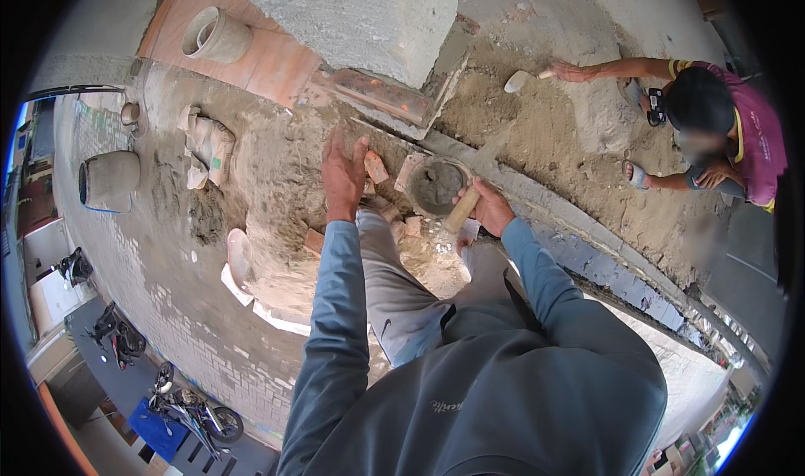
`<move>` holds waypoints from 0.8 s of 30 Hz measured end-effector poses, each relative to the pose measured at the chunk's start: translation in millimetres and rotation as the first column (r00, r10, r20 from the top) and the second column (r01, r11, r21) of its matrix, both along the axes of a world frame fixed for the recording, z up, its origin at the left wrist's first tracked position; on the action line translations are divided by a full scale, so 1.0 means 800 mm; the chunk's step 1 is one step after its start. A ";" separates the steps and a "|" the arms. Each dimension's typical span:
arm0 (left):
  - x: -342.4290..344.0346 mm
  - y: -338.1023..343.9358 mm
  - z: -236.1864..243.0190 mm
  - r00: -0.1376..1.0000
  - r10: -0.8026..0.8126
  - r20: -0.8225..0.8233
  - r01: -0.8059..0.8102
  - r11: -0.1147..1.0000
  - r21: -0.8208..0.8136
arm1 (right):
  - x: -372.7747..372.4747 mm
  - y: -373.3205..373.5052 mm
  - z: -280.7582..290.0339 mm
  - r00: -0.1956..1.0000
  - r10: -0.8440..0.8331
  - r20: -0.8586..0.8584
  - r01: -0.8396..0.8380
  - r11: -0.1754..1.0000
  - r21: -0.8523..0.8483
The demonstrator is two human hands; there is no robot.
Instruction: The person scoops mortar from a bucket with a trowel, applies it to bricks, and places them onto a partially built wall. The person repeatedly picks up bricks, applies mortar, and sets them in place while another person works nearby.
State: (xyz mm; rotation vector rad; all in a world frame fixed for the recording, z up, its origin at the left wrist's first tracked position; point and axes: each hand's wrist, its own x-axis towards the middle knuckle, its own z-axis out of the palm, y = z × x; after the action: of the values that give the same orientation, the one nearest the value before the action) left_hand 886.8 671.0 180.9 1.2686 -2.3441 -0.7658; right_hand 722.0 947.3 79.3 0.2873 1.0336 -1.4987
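My right hand point(492, 207) is closed around the thick wooden handle point(461, 210) of a tool whose working end I cannot make out. Just left of that hand stands a round bucket of grey wet mortar point(436, 184). My left hand point(344, 173) is held out with its fingers extended and nothing in it, over the dirt beside a broken orange brick point(375, 167). More brick pieces point(314, 241) lie on the soil around my feet. Ahead, a low ledge with a strip of red brick point(375, 93) runs along the foot of a rough plastered pillar point(360, 15).
At right another person point(750, 128) crouches on sandy soil, holding a trowel point(518, 81). A concrete curb point(579, 208) crosses between us. At left are a whitish bucket point(220, 38), a torn sack point(210, 147), a large tub point(111, 180) and parked motorcycles point(197, 409).
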 end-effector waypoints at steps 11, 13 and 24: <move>-0.157 0.043 -0.066 0.755 0.525 -0.394 -0.255 0.788 0.561 | -0.060 -0.177 0.263 -0.088 0.158 -0.984 -0.429 0.885 0.180; -0.160 0.048 -0.060 0.709 0.577 -0.406 -0.326 0.778 0.537 | -0.057 -0.234 0.275 -0.162 0.044 -0.986 -0.522 0.844 0.124; -0.162 0.045 -0.042 0.738 0.621 -0.262 -0.321 0.665 0.674 | 0.001 -0.399 0.247 -0.550 0.046 -0.834 -0.558 0.722 0.408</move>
State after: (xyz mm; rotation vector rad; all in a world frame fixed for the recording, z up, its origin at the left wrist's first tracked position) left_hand 757.2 707.4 147.6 1.6184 -1.2815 -1.4784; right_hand 723.2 627.8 277.0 -2.0656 1.8180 -0.7402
